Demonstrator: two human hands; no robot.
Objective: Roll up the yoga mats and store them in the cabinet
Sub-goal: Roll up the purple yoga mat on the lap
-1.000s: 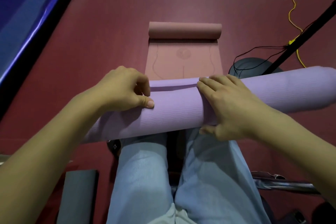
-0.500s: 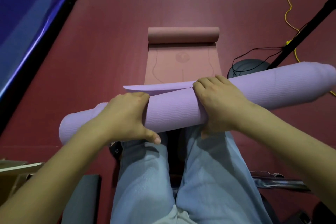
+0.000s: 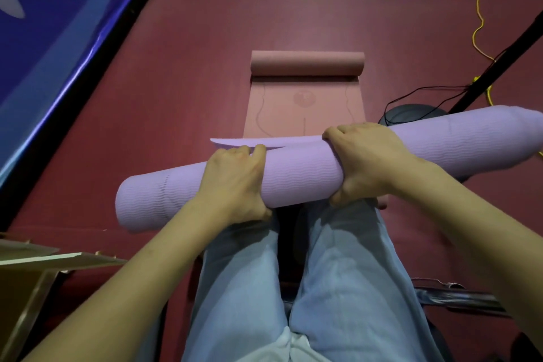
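A rolled purple yoga mat (image 3: 302,176) lies crosswise above my knees, its right end higher than its left. My left hand (image 3: 232,185) grips the roll left of its middle, fingers curled over the top and thumb underneath. My right hand (image 3: 364,161) grips it right of the middle in the same way. The mat's loose end flap (image 3: 235,142) sticks out behind the roll near my left fingers. On the red floor beyond lies a pink yoga mat (image 3: 305,103), flat close to me and rolled up at its far end (image 3: 307,62).
A blue banner (image 3: 58,23) with a black edge runs along the left. A wooden cabinet corner (image 3: 32,270) shows at lower left. At right are a black stand pole (image 3: 496,67), its dark round base (image 3: 411,114), and yellow and black cables (image 3: 476,32).
The purple roll has risen off my lap and shifted right, baring its left end. Both hands have closed around it, thumbs underneath. The loose flap now shows behind the roll.
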